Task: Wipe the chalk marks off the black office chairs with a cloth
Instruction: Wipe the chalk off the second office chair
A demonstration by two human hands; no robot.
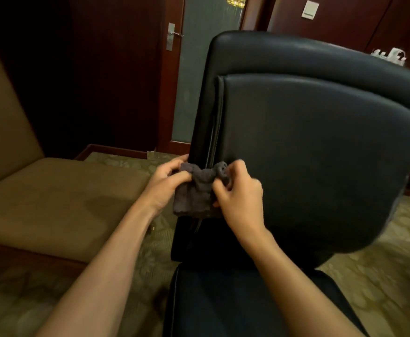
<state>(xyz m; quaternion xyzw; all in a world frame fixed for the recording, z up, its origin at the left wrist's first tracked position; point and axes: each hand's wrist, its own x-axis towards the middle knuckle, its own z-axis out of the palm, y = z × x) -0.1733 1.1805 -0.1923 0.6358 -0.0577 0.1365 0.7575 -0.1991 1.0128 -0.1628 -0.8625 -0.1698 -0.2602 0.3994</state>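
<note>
- Grip: left hand (168,181) and right hand (239,193) both pinching one dark grey cloth (194,193), fingers curled into its top edge, cloth bunched and sagging between them.
- Cloth, position: held in front of the lower left edge of the black office chair backrest (315,147), beside the vertical seam; contact with the leather not clear.
- Cloth, handling (judged): light, soft, limp terry; no shape of its own; likely best folded into a pad and held flat under the fingers for wiping; little risk of slipping.
- Chair, handling (judged): smooth padded leather, slightly yielding; liable to swivel or roll under pressure; steadying hold best taken at the backrest edge.
- Chalk marks: none plainly discernible on the backrest; surface dim and blurred.
- Near: black seat cushion (247,307), low in view.
- Left: tan upholstered bench (53,198).
- Below: patterned carpet (381,263).
- Far: dark wooden door (116,69) with metal handle (173,34); white wall switch (310,9) at far right.
</note>
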